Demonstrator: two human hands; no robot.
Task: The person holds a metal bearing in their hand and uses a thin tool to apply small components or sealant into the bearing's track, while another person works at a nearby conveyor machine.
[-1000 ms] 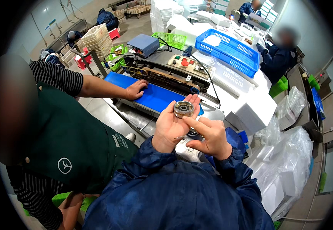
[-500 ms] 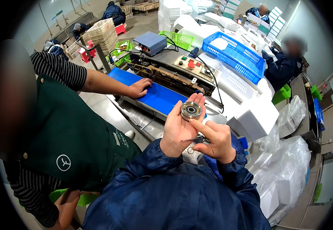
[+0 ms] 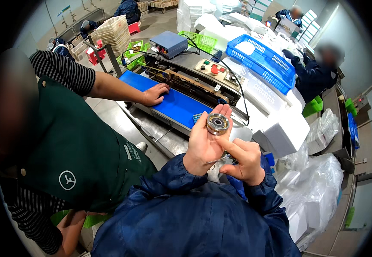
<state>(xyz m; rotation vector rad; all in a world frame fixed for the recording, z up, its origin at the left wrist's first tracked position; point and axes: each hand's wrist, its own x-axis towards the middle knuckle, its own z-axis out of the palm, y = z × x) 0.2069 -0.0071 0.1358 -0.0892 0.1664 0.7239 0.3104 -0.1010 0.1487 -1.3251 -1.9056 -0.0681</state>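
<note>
On the upturned palm of my left hand [image 3: 205,147] lies a round metal wheel [image 3: 217,124] with a ring-shaped bearing at its centre. The thumb rests against the wheel's edge, and the fingers stretch out behind it. My right hand [image 3: 246,160] points its index finger at the wheel's near rim; whether the tip touches cannot be made out. A thin, pointed metal tool [image 3: 218,160] sticks out from under its curled fingers, and its exact kind is unclear. Beyond my hands stands a machine with a blue conveyor belt [image 3: 179,105]; a co-worker's hand [image 3: 155,94] rests on the belt.
At my left stands the co-worker in a green apron [image 3: 83,150]. A control panel [image 3: 216,71] and a blue-grey box [image 3: 168,44] sit on the machine. To the right are a white foam box [image 3: 285,132], a blue basket [image 3: 258,64] and plastic-wrapped foam [image 3: 314,192].
My hands and the wheel sit slightly farther right and lower in the picture, their pose unchanged. A small blue patterned patch now shows beside my left fingers. The co-worker's hand stays on the belt.
</note>
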